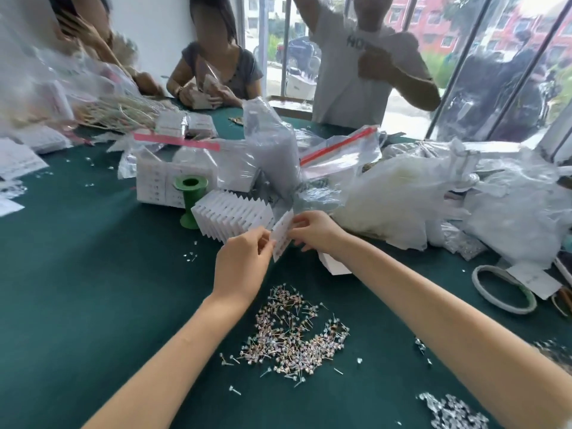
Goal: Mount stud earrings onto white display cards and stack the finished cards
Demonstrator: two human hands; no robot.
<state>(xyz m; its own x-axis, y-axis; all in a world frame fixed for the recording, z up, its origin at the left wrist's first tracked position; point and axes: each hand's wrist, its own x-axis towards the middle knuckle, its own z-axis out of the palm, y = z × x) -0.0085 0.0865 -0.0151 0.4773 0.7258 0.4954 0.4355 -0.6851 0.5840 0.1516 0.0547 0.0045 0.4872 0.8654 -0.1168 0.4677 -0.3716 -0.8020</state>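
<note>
A white display card (282,235) with rows of small holes is held upright above the green table between both hands. My left hand (243,264) pinches its left edge, and my right hand (312,230) pinches its right edge from behind. Just behind the card lies a fanned row of finished white cards (232,216). A loose pile of stud earrings (294,332) is spread on the cloth below my hands. More white cards (335,266) lie partly hidden under my right forearm.
A green spool (189,199) stands left of the card row. Plastic bags (402,193) and boxes of cards (154,184) crowd the table's middle and right. A green bangle (503,289) lies at right, clear studs (452,411) at bottom right. Three people are at the far side.
</note>
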